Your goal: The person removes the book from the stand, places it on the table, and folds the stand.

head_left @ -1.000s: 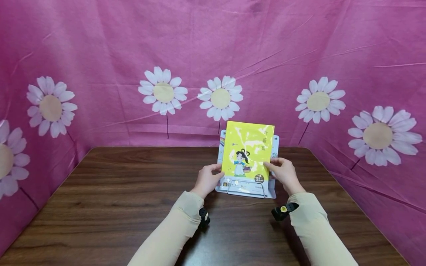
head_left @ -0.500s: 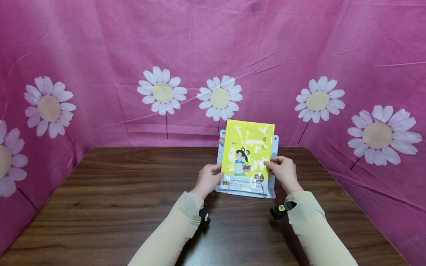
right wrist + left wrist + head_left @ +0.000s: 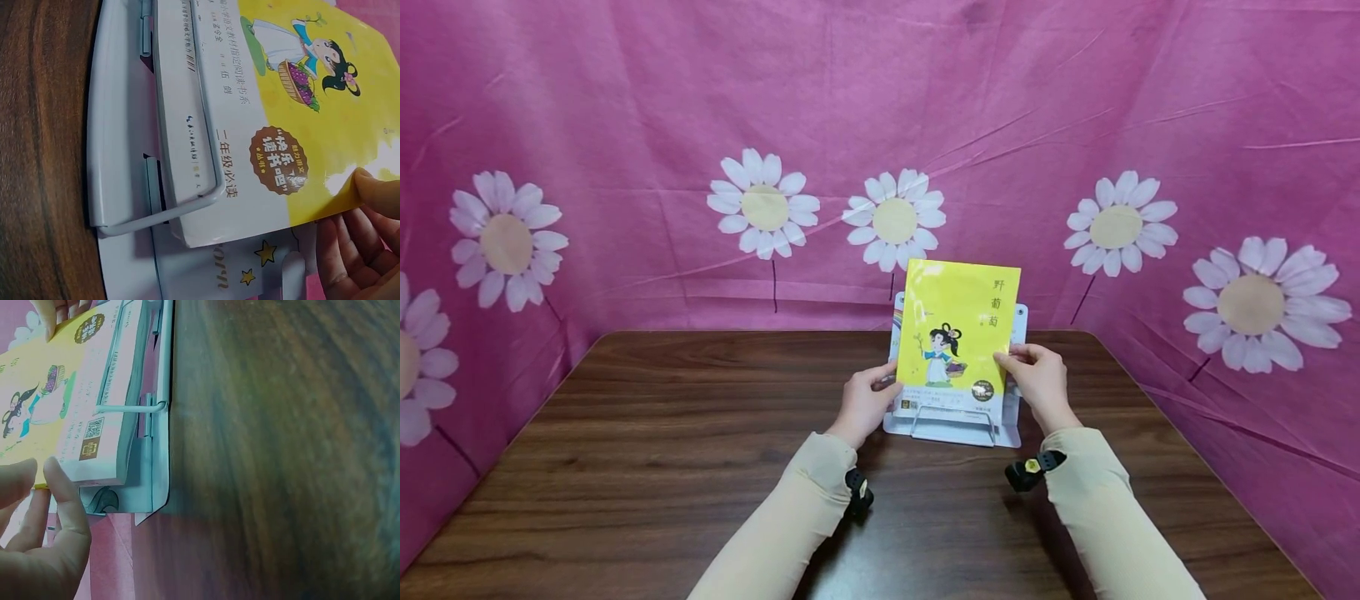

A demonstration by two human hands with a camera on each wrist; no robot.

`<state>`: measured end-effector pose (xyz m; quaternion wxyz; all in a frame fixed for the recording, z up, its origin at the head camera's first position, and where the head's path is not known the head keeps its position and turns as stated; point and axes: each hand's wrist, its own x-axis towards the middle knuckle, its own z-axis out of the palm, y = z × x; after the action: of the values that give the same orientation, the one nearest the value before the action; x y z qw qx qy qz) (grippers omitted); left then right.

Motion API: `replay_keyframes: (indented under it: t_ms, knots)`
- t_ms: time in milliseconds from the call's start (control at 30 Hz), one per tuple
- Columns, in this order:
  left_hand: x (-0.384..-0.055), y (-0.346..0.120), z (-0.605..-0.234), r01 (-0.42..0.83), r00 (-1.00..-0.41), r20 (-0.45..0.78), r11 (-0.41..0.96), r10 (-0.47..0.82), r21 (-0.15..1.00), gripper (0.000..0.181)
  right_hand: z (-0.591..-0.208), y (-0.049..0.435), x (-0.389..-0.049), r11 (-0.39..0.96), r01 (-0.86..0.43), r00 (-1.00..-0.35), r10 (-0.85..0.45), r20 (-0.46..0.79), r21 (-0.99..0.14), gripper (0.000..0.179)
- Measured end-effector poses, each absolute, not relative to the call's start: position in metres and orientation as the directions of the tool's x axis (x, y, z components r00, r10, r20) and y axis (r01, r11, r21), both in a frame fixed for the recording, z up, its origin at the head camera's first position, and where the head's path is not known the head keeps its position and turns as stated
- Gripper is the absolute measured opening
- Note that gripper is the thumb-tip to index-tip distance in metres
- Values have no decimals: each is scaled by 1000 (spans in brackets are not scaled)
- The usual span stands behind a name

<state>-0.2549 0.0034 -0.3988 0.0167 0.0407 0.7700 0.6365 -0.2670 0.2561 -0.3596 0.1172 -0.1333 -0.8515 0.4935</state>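
Observation:
A yellow paperback book (image 3: 958,321), with a cartoon figure and a basket of grapes on its cover, stands in a pale metal book stand (image 3: 1015,421) in the head view. My left hand (image 3: 867,404) pinches its left edge low down. On the opposite edge, my right hand (image 3: 1040,382) grips with the thumb on the cover and fingers behind. The stand's wire holder (image 3: 215,169) crosses in front of the book's white lower band in the right wrist view. A gap shows between the book's bottom edge and the stand's ledge (image 3: 161,450) in the left wrist view.
The stand rests on a dark wood-grain table (image 3: 700,433), right of its middle and towards the back. A pink curtain (image 3: 1000,100) with large white daisies surrounds the table. Each wrist carries a black strapped camera (image 3: 1024,475).
The book has risen a little in the stand and its face has tilted, so the glare has shrunk and the title shows. Both hands have kept their hold, the right moving slightly up.

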Motion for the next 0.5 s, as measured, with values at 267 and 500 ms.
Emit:
replay_keyframes:
  t_ms: [267,500]
  knots:
    - [-256,1,-395,77,-997,71,163,44,984,42,-358,254,-270,431,86,-922,376,92,-898,39]
    - [-258,-1,-392,170,-985,169,114,20,979,40,-350,250,-270,382,44,-908,401,123,-923,38]
